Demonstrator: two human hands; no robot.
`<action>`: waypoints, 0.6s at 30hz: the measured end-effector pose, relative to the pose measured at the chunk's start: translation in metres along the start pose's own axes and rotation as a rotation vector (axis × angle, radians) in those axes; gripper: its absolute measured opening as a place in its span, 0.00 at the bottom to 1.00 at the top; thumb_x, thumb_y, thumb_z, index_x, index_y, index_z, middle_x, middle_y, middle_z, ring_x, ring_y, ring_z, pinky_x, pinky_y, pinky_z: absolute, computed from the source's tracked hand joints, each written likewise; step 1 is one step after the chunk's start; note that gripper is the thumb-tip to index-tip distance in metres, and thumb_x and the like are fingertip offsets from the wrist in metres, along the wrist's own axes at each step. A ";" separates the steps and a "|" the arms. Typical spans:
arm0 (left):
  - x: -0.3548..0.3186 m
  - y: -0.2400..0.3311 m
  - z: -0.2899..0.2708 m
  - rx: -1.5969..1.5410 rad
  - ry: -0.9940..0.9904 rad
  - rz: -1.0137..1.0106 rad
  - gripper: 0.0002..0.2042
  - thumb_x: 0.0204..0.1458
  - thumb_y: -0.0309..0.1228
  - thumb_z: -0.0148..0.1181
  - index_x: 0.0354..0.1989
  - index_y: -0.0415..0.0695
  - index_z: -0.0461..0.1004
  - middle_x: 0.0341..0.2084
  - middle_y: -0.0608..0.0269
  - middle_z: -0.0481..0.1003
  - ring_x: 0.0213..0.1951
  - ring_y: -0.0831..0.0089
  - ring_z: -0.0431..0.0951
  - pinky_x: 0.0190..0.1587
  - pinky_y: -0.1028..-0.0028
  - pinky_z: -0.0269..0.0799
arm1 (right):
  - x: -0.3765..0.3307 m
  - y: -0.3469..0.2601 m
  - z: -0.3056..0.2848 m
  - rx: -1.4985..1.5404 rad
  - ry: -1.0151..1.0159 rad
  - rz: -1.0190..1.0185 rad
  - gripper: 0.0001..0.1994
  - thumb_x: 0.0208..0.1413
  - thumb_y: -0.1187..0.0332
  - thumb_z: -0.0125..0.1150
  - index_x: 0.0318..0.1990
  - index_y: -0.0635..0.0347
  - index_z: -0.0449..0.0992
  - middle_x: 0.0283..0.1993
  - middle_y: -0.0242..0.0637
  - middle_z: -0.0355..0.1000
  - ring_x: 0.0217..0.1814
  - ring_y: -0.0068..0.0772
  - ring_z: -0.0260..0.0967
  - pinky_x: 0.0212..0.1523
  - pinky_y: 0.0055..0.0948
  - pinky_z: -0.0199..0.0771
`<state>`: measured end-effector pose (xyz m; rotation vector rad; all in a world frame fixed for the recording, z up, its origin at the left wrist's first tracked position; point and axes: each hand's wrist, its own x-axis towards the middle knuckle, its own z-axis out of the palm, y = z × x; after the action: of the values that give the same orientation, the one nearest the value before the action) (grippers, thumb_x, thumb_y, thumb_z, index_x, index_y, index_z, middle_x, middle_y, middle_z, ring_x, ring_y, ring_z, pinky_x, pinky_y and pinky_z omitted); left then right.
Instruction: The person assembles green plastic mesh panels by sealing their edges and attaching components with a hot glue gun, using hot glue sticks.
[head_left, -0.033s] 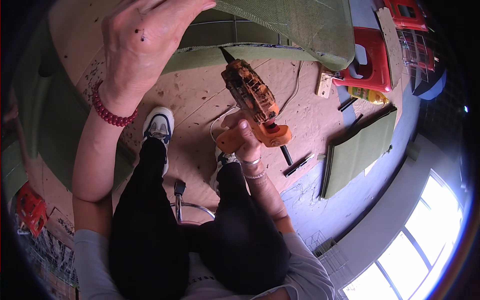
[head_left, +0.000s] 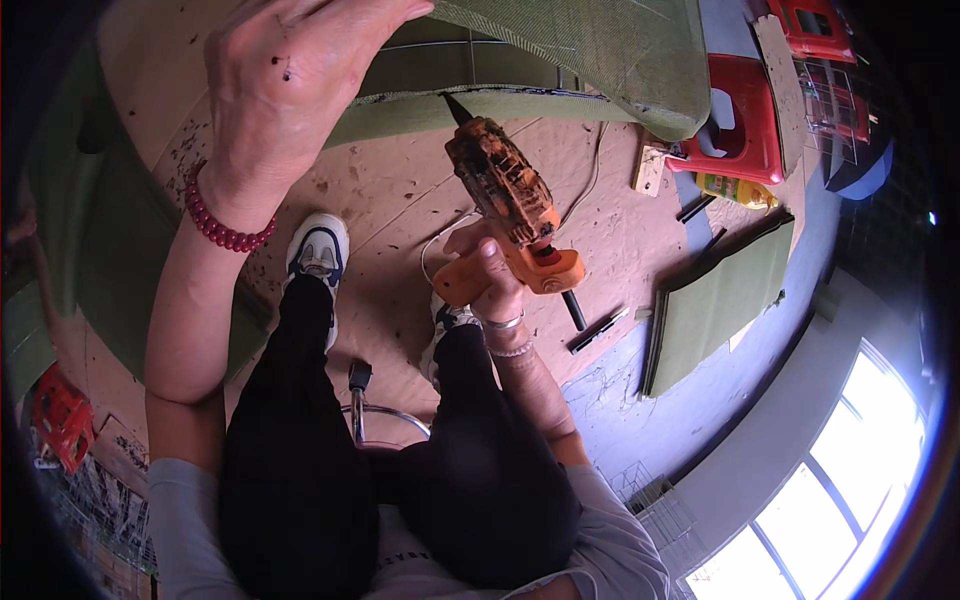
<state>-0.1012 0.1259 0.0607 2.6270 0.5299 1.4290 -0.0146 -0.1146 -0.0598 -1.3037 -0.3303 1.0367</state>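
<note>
My right hand point(head_left: 488, 275) is closed round the handle of an orange hot glue gun point(head_left: 500, 185), its body crusted with dark brown residue. The dark nozzle points up and left, its tip at the seam edge of a green fabric piece point(head_left: 600, 60). A black glue stick point(head_left: 573, 310) sticks out of the gun's back end. Up at the left, my left hand point(head_left: 285, 85) pinches the lifted flap of that fabric; its fingertips are partly cut off by the top edge. Thin metal wires show under the flap.
A cord trails over the brown floor covering point(head_left: 390, 200). Red plastic stools point(head_left: 745, 120) stand at the right, near a yellow packet point(head_left: 735, 190). Stacked green panels point(head_left: 715, 305) lie beside a black pen-like object point(head_left: 600, 330). More green fabric point(head_left: 140, 250) is at the left.
</note>
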 end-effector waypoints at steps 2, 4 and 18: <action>0.000 0.000 -0.001 -0.005 -0.001 -0.005 0.10 0.36 0.16 0.67 0.29 0.35 0.76 0.24 0.59 0.75 0.26 0.65 0.76 0.26 0.71 0.72 | 0.000 -0.002 0.003 -0.061 0.054 0.002 0.20 0.50 0.55 0.59 0.37 0.66 0.72 0.29 0.40 0.71 0.33 0.32 0.69 0.39 0.28 0.66; 0.000 0.000 -0.001 -0.003 -0.005 -0.009 0.10 0.36 0.16 0.67 0.29 0.35 0.76 0.24 0.59 0.75 0.26 0.65 0.76 0.26 0.71 0.72 | 0.002 -0.003 0.004 -0.082 0.041 0.000 0.20 0.50 0.54 0.59 0.36 0.66 0.72 0.28 0.41 0.71 0.33 0.32 0.69 0.39 0.28 0.66; -0.003 -0.004 0.002 -0.049 0.013 -0.026 0.10 0.35 0.16 0.67 0.28 0.35 0.76 0.24 0.58 0.75 0.26 0.66 0.76 0.25 0.72 0.72 | 0.000 0.002 0.011 -0.115 -0.026 0.024 0.21 0.50 0.53 0.60 0.37 0.66 0.73 0.29 0.36 0.72 0.34 0.29 0.68 0.38 0.27 0.66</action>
<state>-0.1024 0.1289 0.0559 2.5652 0.5213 1.4335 -0.0231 -0.1081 -0.0589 -1.4014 -0.3995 1.0683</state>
